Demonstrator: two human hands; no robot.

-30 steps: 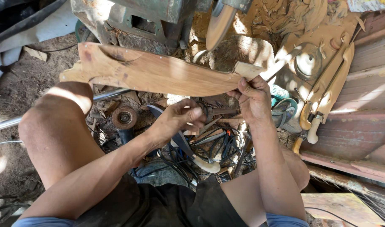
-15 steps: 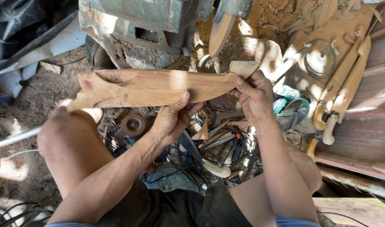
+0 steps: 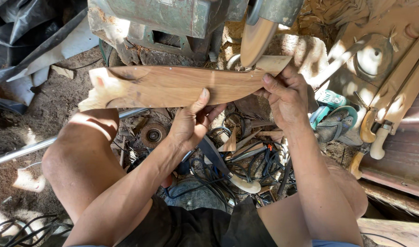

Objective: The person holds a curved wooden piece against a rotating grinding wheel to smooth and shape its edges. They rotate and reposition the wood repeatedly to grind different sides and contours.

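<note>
Both hands hold a long curved wooden board [image 3: 173, 87] in the upper middle of the frame. The left hand [image 3: 191, 123] has its fingers pinching the lower edge, thumb on top. The right hand [image 3: 287, 98] has its fingers closed around the right end, just under the grinding disc [image 3: 257, 39].

Long curved brown wooden plank [image 3: 173, 87] lies level, pale left end.
</note>
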